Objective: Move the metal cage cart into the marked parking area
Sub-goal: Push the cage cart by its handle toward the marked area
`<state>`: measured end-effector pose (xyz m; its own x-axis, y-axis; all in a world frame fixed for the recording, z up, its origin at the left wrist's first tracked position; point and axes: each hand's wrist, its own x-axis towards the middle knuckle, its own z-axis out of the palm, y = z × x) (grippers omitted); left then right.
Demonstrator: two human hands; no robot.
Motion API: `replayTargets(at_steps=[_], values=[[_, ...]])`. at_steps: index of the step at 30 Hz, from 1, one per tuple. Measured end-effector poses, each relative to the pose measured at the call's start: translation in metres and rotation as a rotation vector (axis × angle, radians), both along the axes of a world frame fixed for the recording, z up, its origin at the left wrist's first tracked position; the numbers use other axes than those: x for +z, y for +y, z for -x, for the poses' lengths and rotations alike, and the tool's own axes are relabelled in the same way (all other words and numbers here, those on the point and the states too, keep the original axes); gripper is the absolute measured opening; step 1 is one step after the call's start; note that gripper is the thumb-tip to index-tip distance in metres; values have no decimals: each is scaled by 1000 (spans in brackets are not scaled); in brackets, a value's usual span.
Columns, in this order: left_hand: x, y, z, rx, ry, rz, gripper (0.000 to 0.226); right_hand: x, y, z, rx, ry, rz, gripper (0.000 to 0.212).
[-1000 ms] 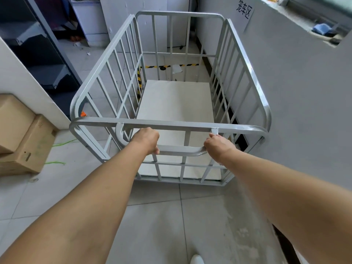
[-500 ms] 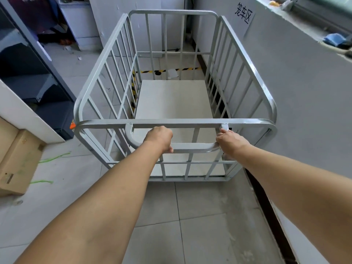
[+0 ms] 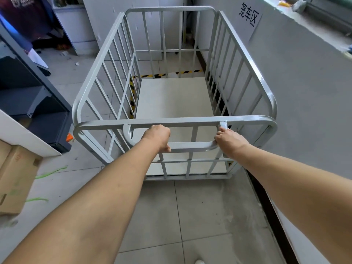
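Note:
The grey metal cage cart (image 3: 245,61) stands in front of me with barred sides and a pale empty floor panel. My left hand (image 3: 159,137) and my right hand (image 3: 227,139) both grip its low curved handle bar (image 3: 192,145) at the near end. Yellow-and-black floor tape (image 3: 171,74) shows through the bars under the cart's far end and along its left side. The cart runs close beside the grey wall on the right, where a white sign (image 3: 249,15) with black characters hangs.
A dark metal shelf unit (image 3: 32,96) stands to the left, with cardboard boxes (image 3: 15,174) nearer me on the left floor. White cabinets (image 3: 106,25) close off the far end. Green strips (image 3: 51,173) lie on the tiled floor.
The cart has rolled forward along the right wall toward the taped floor marks, and I have followed it. The boxes and shelf have slid back on the left. Both hands keep their grip.

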<state>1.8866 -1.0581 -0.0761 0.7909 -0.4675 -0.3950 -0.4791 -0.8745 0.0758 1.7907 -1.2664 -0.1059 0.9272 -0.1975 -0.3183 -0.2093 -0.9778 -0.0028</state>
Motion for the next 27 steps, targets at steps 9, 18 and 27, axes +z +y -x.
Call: replayTargets(at_steps=[9, 18, 27], values=[[-2, 7, -76, 47, -14, -4, 39, -2, 9, -72, 6, -42, -52, 34], [-2, 26, -144, -1, -8, 4, 39, -1, 33, -130, -75, -48, -94, 39], [3, 64, -192, 31, 2, -24, 38, -3, 76, -173, -76, -50, -123, 36]])
